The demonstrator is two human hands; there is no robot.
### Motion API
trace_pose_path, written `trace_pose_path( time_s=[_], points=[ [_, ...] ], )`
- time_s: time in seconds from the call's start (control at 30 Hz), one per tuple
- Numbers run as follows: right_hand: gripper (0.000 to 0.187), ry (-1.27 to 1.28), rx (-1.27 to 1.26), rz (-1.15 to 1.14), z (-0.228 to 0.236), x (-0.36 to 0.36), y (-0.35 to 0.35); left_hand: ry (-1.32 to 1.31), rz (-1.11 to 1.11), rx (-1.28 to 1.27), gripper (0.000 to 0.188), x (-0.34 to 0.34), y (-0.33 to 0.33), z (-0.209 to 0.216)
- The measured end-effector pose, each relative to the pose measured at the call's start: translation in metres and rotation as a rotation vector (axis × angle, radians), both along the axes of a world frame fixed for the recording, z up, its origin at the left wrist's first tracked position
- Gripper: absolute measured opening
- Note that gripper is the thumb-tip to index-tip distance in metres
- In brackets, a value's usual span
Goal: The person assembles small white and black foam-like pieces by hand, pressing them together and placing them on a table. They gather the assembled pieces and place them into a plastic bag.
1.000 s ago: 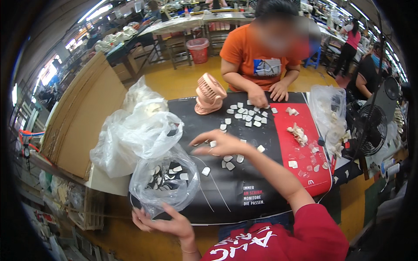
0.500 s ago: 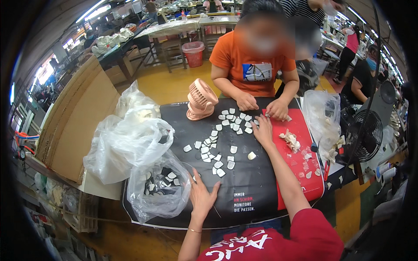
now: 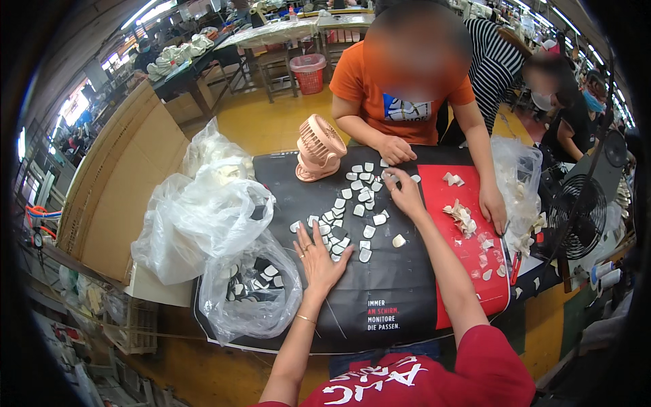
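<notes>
On the black mat [image 3: 285,183] lie several small white pieces with dark edges, rounded at one end, in a loose trail. My left hand [image 3: 320,266] rests flat at the near left end of this group [image 3: 337,216], fingers spread and touching some pieces. Over the far right end of the group reaches my right hand [image 3: 407,195], its fingers apart beside a few pieces; nothing shows held in it. A clear plastic bag [image 3: 237,319] with more of these pieces lies open left of my left hand. One cream piece [image 3: 399,241] sits alone near my right forearm.
Opposite me, a person in an orange shirt [image 3: 366,85] rests both hands by the table. A pink fan [image 3: 319,152] stands at the far edge. Cream scraps [image 3: 461,220] lie on the red area [image 3: 447,271]. A cardboard panel [image 3: 122,183] and white plastic bags [image 3: 196,217] are at left.
My left hand has moved from beside the bag up to the pieces. My right hand has shifted slightly away from me. The other person's one hand has moved to the red area's right edge.
</notes>
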State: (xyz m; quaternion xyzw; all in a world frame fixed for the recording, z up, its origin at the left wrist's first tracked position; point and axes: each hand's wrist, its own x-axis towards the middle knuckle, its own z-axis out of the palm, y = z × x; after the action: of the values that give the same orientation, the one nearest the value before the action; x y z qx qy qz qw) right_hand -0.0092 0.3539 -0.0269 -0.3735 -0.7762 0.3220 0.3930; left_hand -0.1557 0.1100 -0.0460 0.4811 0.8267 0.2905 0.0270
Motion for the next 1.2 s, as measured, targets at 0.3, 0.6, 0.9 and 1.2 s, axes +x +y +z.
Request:
trace_pose_path(
  time_s=[0.3,0.6,0.9,1.2],
  points=[
    [0.059,-0.456,0.172,0.038,-0.026,-0.033,0.02,-0.028,0.197,-0.034,0.102,-0.001,0.006,0.003],
    [0.034,-0.5,0.3,0.169,0.004,0.011,-0.053,0.002,0.194,0.094,0.086,-0.002,0.003,-0.008],
    [0.029,0.106,-0.337,-0.028,-0.014,0.021,-0.032,-0.023,0.162,0.176,0.075,-0.002,-0.001,-0.008],
    [0.031,0.054,-0.272,-0.049,-0.012,0.058,-0.012,-0.035,0.187,0.181,0.069,-0.003,0.0,-0.007]
  ],
)
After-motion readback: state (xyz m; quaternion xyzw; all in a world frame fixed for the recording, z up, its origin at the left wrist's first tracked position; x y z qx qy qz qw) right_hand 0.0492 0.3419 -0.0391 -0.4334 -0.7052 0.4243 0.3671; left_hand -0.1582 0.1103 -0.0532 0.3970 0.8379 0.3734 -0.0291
